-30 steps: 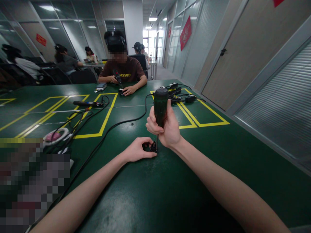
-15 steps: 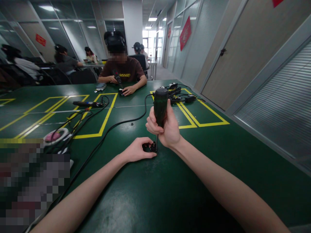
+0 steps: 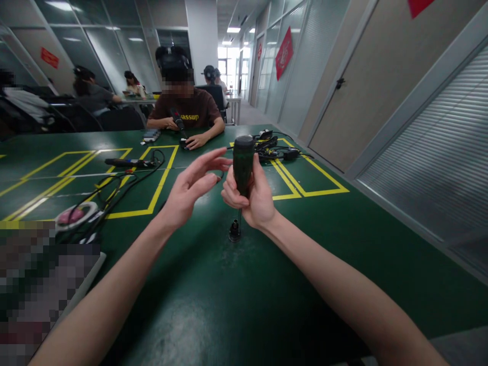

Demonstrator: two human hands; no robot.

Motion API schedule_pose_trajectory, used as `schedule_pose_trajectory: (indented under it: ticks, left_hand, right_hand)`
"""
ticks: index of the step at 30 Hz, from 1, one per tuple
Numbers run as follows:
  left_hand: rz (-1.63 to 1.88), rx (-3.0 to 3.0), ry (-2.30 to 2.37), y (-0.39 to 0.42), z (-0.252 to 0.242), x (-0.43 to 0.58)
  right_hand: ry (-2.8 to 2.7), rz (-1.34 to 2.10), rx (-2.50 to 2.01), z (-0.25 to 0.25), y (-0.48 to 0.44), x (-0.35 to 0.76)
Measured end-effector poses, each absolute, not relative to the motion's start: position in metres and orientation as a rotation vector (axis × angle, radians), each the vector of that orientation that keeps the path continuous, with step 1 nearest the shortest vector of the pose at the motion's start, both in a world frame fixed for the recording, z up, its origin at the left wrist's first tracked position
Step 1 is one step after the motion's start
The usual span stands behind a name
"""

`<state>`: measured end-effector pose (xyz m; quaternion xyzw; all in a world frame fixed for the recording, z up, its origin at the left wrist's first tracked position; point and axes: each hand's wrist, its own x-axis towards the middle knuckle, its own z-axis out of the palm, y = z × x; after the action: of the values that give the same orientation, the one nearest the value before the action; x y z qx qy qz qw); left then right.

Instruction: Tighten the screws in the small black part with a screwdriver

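Observation:
My right hand (image 3: 259,201) is wrapped round the dark handle of an upright screwdriver (image 3: 243,165). Its thin shaft points down to a small black part (image 3: 234,232) on the green tabletop; whether the tip touches it I cannot tell. The part has a round base and a short raised tube. Up and to the left of the part, my left hand (image 3: 194,185) is raised with its fingers apart, holding nothing. Those fingertips reach close to the screwdriver handle.
Black cables with small boxes (image 3: 272,145) lie beyond my right hand. At left are a black tool (image 3: 129,162) with its cord and a white ring-shaped roll (image 3: 78,216). Yellow tape (image 3: 160,185) marks the table. A co-worker (image 3: 186,109) sits opposite, holding a similar tool.
My left hand has let go of the small black part and risen toward the screwdriver handle, its fingers opening. The right hand keeps its grip on the upright screwdriver. The whole view has shifted slightly.

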<state>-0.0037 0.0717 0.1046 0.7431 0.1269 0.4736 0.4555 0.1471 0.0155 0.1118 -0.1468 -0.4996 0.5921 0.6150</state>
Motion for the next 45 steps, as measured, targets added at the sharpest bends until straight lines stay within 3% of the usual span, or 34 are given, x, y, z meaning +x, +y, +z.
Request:
schedule_pose_trajectory:
  ticks: [5, 15, 20, 26, 30, 45]
  left_hand:
    - [1.194, 1.918, 0.066, 0.057, 0.133, 0.017]
    - [1.223, 2.035, 0.073, 0.047, 0.131, 0.021]
    - [1.202, 2.063, 0.071, 0.048, 0.13, 0.021]
    - [1.283, 2.154, 0.053, 0.051, 0.128, 0.02]
    - [1.322, 2.216, 0.094, 0.052, 0.126, 0.019]
    - [1.277, 2.226, 0.056, 0.049, 0.131, 0.015]
  right_hand:
    - [-1.138, 1.31, -0.397, 0.109, 0.016, 0.146]
    - [-1.116, 1.229, -0.461, 0.102, 0.017, 0.147]
    - [-1.052, 1.143, -0.711, 0.056, 0.016, 0.179]
    - [-1.531, 1.07, -1.039, 0.003, -0.015, 0.215]
    - [-1.798, 0.977, -1.202, 0.001, -0.021, 0.213]
    - [-1.769, 0.9, -1.267, 0.003, -0.017, 0.207]
